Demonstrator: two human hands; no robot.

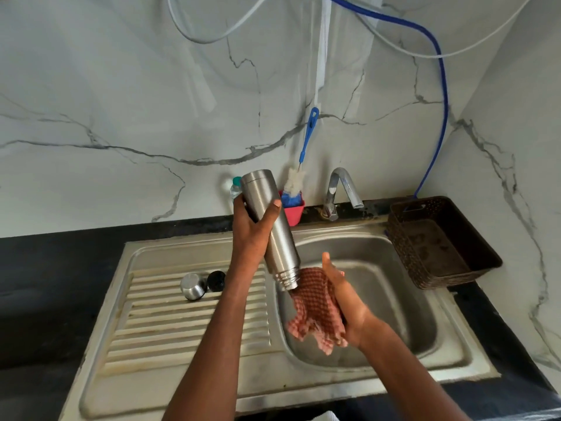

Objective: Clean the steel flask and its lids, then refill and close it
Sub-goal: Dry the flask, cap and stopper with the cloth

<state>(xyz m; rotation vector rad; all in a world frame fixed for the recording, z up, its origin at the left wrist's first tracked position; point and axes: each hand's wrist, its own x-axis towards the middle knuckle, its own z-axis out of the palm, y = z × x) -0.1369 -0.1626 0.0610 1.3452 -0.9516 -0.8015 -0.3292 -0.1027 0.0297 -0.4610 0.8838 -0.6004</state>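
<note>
Steel flask point(271, 226) upended in gripping left hand point(253, 230), mouth against checked cloth point(315, 305) clutched by right hand point(344, 302)

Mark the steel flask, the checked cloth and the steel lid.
steel flask point(273, 229): head view, mid body.
checked cloth point(315, 302): head view, centre of the fabric.
steel lid point(192, 286): head view, its side wall.

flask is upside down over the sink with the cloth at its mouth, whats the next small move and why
Probably wipe the cloth around the threaded neck. The left hand grips the flask tilted mouth-down over the sink, and the right hand holds the cloth right at the open mouth. Both lids lie off on the drainboard, so the threads are bare and reachable.
</note>
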